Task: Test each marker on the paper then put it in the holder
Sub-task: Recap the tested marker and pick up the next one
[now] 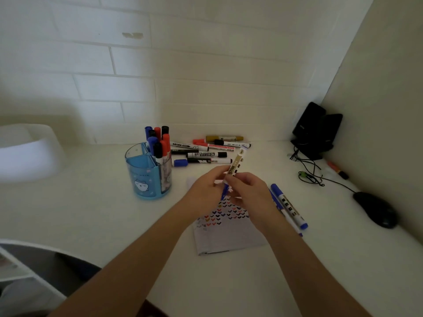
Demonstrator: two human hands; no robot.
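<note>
The white worktop [91, 213] carries the paper [229, 236], marked with rows of coloured ticks, and the blue holder [146, 177], which contains several markers. Above the paper, the left hand [206, 187] and right hand [249, 188] both curl their fingers round one white-barrelled marker [237, 162], held tilted.

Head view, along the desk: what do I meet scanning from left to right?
From the left: white curved object → blue holder → left hand → right hand, both gripping the held marker → loose blue marker → black mouse.
</note>
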